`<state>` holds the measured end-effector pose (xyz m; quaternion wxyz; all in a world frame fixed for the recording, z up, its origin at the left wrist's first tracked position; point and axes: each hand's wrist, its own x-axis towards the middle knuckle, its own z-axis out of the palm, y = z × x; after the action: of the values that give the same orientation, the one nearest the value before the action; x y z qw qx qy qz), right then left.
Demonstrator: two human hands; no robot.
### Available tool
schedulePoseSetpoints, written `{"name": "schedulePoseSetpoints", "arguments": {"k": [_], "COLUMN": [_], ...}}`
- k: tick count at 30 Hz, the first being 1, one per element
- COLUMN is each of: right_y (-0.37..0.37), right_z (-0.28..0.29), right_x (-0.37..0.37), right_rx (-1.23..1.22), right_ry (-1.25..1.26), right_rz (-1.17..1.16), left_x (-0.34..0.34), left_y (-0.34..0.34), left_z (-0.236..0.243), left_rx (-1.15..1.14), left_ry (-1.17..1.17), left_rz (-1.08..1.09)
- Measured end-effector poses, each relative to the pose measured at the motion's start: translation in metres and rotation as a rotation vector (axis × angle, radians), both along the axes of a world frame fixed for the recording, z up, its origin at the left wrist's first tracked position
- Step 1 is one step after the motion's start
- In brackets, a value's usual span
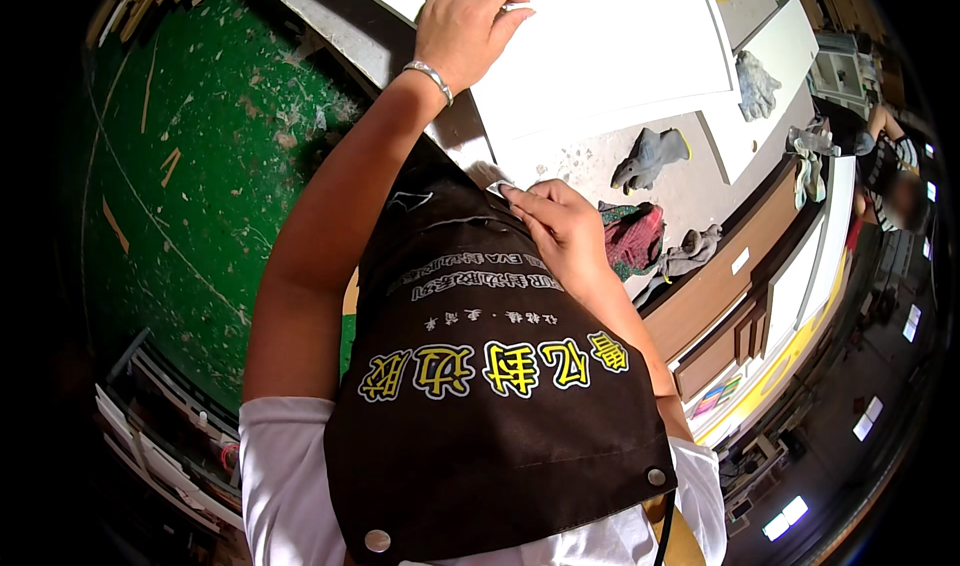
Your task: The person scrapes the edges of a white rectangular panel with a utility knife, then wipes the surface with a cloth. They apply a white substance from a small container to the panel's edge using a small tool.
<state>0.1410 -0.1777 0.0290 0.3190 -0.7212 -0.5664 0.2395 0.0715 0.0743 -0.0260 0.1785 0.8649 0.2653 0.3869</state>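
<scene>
A large white panel point(600, 56) lies in front of me, glaring in bright light. Over its far left edge, my left hand point(465, 31) is closed in a pinch on a small white piece point(517, 7). My right hand point(565, 226) is nearer to my body, just off the panel's near corner, in front of my dark apron point(480, 296). Its thumb and fingers pinch another small white piece point(497, 191). What the two pieces are is too small to tell.
Right of the panel lie a grey work glove point(650, 158), a red and green cloth point(635, 236) and another glove point(757, 86) on a white board point(780, 51). Brown boards point(720, 256) stand at the right. Another person point(895, 181) is at the far right. Scraps litter the green floor point(220, 116).
</scene>
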Motion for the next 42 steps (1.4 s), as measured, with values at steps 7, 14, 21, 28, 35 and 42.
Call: {"name": "schedulePoseSetpoints", "arguments": {"k": [7,14,21,28,35,42], "right_y": [0.014,0.016,0.013,0.015,0.018,0.017], "right_z": [0.002,0.0,0.006,-0.003,-0.002,0.01], "right_x": [0.005,0.002,0.004,0.009,0.014,0.018], "right_rx": [-0.026,-0.052,-0.071,-0.007,-0.011,-0.069], "right_ry": [0.055,-0.124,-0.188,-0.046,-0.2,-0.145], "right_rz": [-0.136,-0.087,-0.029,-0.081,0.002,0.03], "left_x": [-0.001,-0.001,0.0,0.0,0.0,-0.001], "left_y": [-0.001,0.0,-0.001,-0.001,-0.001,-0.001], "left_z": [-0.002,-0.003,-0.003,-0.002,-0.002,-0.003], "left_rx": [0.02,0.026,0.027,0.012,-0.005,0.023], "left_ry": [-0.027,-0.014,0.003,-0.009,0.0,0.003], "left_rz": [-0.007,-0.023,-0.011,-0.002,-0.005,-0.009]}}
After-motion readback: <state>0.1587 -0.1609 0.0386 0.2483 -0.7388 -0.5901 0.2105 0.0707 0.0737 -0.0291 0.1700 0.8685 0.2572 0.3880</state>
